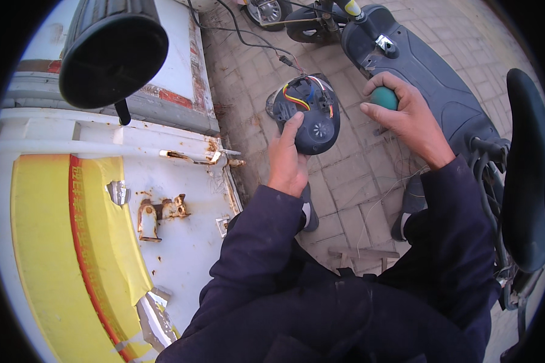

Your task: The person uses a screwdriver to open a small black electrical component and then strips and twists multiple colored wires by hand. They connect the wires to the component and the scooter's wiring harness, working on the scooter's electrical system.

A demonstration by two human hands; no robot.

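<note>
My left hand [289, 162] grips a rounded black headlight-like housing [318, 137], thumb on top and the other fingers hidden beneath. Red, yellow, blue and white wires run through its open back, and a small round vent pattern marks its lower part. To the right, my right hand [419, 124] is curled around a green, ball-shaped handle [384, 98]. Whatever extends beyond that green end is hidden by the hand. The two hands are apart, and the green handle does not touch the housing.
A dark cable [248, 42] leads from the housing toward the top. A grey scooter deck [421, 66] and black seat [527, 169] stand at right. At left are a rusty white metal panel [191, 254], a yellow sheet [45, 242] and a black handlebar grip [114, 60]. A small wooden stool [363, 253] sits below.
</note>
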